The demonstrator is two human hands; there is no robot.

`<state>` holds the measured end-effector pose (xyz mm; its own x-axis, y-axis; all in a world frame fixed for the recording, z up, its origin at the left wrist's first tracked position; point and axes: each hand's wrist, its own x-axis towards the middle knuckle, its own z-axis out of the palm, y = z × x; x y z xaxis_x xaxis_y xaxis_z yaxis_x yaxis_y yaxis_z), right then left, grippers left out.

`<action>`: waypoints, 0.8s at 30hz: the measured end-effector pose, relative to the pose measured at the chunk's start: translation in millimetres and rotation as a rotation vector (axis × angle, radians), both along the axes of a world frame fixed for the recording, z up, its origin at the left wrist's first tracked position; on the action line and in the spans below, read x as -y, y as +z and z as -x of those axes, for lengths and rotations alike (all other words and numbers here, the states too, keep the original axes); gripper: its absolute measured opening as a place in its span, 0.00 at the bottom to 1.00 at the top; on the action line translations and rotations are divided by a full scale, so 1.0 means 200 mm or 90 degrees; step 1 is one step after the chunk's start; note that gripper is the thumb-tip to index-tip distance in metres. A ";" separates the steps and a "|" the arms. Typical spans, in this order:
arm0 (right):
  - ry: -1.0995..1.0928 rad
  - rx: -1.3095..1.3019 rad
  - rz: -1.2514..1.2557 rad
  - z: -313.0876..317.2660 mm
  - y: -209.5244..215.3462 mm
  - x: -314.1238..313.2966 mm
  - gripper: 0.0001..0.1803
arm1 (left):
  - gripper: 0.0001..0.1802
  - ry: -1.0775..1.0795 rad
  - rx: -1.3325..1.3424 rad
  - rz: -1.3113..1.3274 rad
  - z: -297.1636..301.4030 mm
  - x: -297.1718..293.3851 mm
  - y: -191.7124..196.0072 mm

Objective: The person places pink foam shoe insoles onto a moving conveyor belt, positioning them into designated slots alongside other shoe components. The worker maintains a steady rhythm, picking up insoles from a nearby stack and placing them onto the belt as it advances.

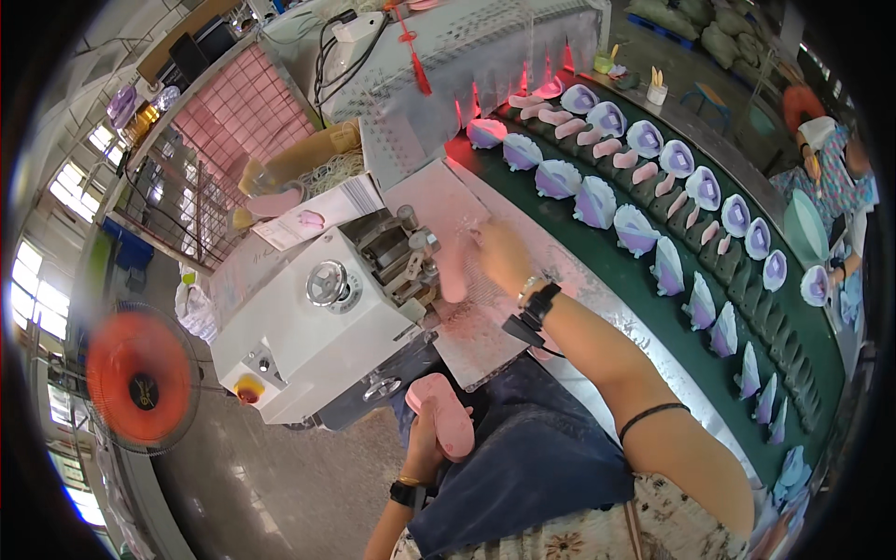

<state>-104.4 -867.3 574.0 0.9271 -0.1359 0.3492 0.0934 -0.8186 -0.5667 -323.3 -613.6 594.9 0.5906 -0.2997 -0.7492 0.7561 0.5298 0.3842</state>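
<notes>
Green conveyor belt [653, 308] curves across the right side, carrying a long row of lilac-and-white shoe uppers [595, 201] with pink insoles [644, 173] lying between them. Beside it on the left stands a white machine [299, 327] with a round dial on top and a yellow button on its front, its metal rollers facing a pale metal tabletop [485, 327] that slopes toward the person's lap. An orange fan [140, 376] stands at the far left on the floor.

On the tabletop the right hand [502, 257] presses down on a pink insole [455, 266] lying just beside the machine's rollers; its fingers are laid flat and close together on the piece, though blur hides their tips. A watch and a black strap sit at that wrist.

Lower down, over the blue apron, the left hand [427, 439] holds a second pink sole [441, 415] upright, fingers curled around its lower edge, well apart from the tabletop.
</notes>
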 end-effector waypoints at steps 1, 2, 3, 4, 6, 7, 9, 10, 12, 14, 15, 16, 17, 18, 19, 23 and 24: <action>-0.011 -0.037 -0.010 -0.02 -0.07 -0.02 0.14 | 0.27 0.007 -0.008 -0.003 0.01 0.00 -0.01; -0.026 -0.091 -0.109 -0.06 -0.11 -0.06 0.14 | 0.28 0.016 -0.016 -0.007 0.02 -0.01 -0.01; -0.046 -0.143 -0.206 -0.10 -0.14 -0.11 0.14 | 0.28 0.010 -0.003 -0.012 0.02 -0.01 0.00; -0.068 -0.193 -0.305 -0.14 -0.17 -0.14 0.15 | 0.28 0.001 0.010 -0.016 0.01 -0.01 0.02; -0.096 -0.175 -0.382 -0.24 -0.29 -0.15 0.14 | 0.27 -0.013 0.022 -0.029 0.01 0.00 0.02; -0.108 -0.167 -0.419 -0.26 -0.32 -0.15 0.14 | 0.26 -0.016 0.021 -0.038 0.02 -0.01 0.01; -0.122 -0.141 -0.552 -0.25 -0.28 -0.08 0.13 | 0.24 -0.103 0.106 -0.178 0.05 -0.08 -0.12; -0.133 -0.122 -0.614 -0.23 -0.23 -0.02 0.12 | 0.23 -0.190 0.195 -0.306 0.10 -0.18 -0.28; -0.157 -0.116 -0.724 -0.13 -0.09 0.12 0.11 | 0.20 -0.102 0.259 -0.134 0.29 -0.31 -0.66; -0.192 -0.064 -0.769 0.08 -0.02 0.46 0.11 | 0.19 -0.039 0.035 0.126 0.06 -0.04 -0.17; -0.243 -0.010 -0.745 0.21 0.00 0.67 0.11 | 0.20 -0.096 0.066 0.233 0.05 -0.03 -0.19; -0.282 0.038 -0.723 0.33 -0.02 0.87 0.11 | 0.20 -0.079 0.029 0.144 0.05 0.00 -0.19; -0.312 0.082 -0.704 0.45 -0.05 1.06 0.11 | 0.20 -0.056 -0.002 0.046 0.04 0.04 -0.18; -0.362 0.085 -0.660 0.59 -0.07 1.28 0.12 | 0.20 -0.058 -0.006 0.051 0.02 0.08 -0.18; -0.384 0.158 -0.680 0.75 -0.10 1.50 0.13 | 0.19 -0.053 -0.006 0.050 0.01 0.12 -0.18; -0.774 0.149 -0.115 1.46 -0.15 2.30 0.09 | 0.21 -0.128 0.042 0.165 -0.09 0.20 -0.15; -0.855 0.084 -0.018 1.43 -0.14 2.33 0.08 | 0.21 -0.083 0.037 0.122 -0.07 0.21 -0.09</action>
<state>-391.2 -1333.3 545.3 0.0328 -0.9129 0.4070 -0.7093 -0.3081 -0.6340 -309.1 -656.4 577.7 0.5784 -0.5099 -0.6368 0.8023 0.4970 0.3307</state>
